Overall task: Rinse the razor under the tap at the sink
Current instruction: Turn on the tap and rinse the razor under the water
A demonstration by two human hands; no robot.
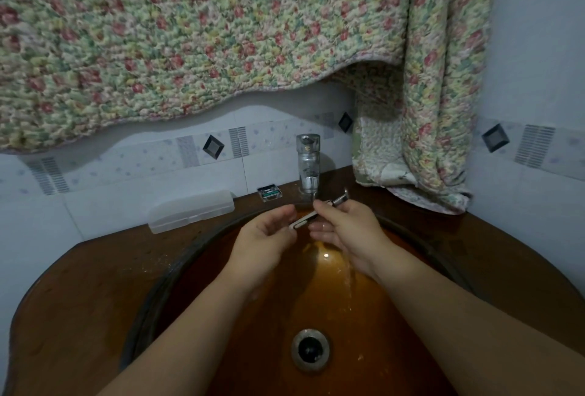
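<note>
A metal razor lies slanted just under the spout of the chrome tap, its head up at the right and its handle end down at the left. My right hand grips the razor's middle from the right. My left hand pinches the lower end of the handle. Water runs off my right hand into the amber glass sink and streams toward the metal drain.
A translucent plastic case and a small clear blade box lie on the brown counter behind the basin. A floral quilted cloth hangs over the tiled wall and drapes onto the counter's back right corner.
</note>
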